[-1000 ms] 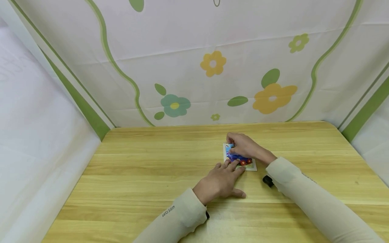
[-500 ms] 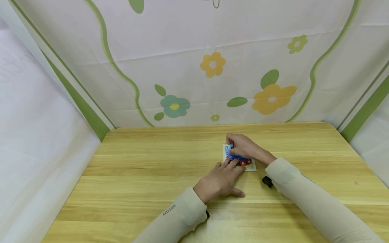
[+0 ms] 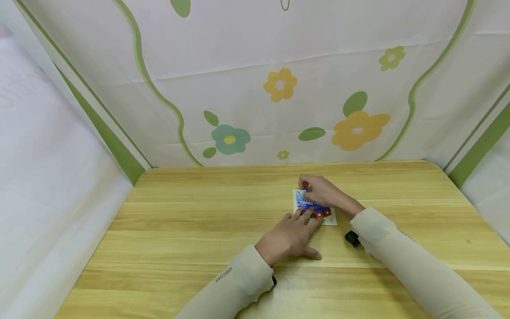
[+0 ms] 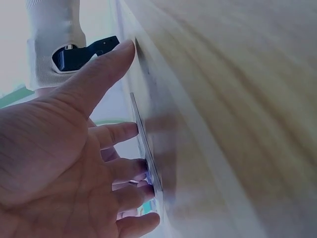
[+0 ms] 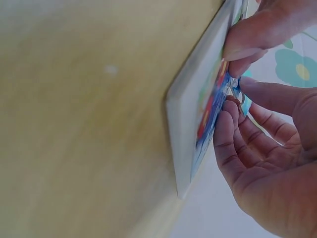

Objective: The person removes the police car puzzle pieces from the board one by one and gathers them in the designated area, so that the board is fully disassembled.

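A small jigsaw puzzle (image 3: 322,211) with a white border and a blue-and-red cartoon vehicle lies on the wooden table. Spread fingertips of my left hand (image 3: 288,235) rest on its near edge, the thumb held out to the side. At the puzzle's far side, my right hand (image 3: 324,192) pinches a puzzle piece (image 5: 243,101) between thumb and fingers. That piece stands tilted up from the board in the right wrist view. My right hand hides part of the picture. The puzzle's thin edge (image 4: 144,144) shows under the left fingertips in the left wrist view.
The wooden table (image 3: 191,221) extends on all sides of the puzzle. A white cloth wall (image 3: 239,97) with printed flowers rises behind its far edge. A black wrist device (image 3: 352,238) sits under the right cuff.
The vehicle's printed eyes now show beneath the right thumb, where they were not visible before. My right fingers have shifted slightly; the left hand stays almost where it was.
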Tool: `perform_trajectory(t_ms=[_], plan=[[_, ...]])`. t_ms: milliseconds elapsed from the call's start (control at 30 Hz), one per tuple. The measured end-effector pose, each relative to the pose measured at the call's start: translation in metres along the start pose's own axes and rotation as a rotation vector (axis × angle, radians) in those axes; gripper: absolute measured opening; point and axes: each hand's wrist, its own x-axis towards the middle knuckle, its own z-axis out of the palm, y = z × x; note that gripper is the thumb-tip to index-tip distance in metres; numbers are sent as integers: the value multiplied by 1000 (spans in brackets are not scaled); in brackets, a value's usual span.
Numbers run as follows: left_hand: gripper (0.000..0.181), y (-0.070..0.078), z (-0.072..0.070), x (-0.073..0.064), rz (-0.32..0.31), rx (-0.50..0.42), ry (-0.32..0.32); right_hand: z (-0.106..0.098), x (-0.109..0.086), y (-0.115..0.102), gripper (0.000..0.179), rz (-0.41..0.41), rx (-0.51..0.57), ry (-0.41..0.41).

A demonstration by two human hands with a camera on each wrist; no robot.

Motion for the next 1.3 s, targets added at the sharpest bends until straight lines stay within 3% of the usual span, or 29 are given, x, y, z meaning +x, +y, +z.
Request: perform_trajectory(t_ms=[500, 900, 1300], plan=[[90, -1, -3, 0, 9, -2, -11, -9, -1, 11, 9, -14, 168, 12], [89, -1, -3, 1, 6, -19, -11, -9, -1, 7, 11, -77, 136, 6], [89, -1, -2, 3, 7, -20, -5, -23, -7, 15, 4, -28, 214, 37]])
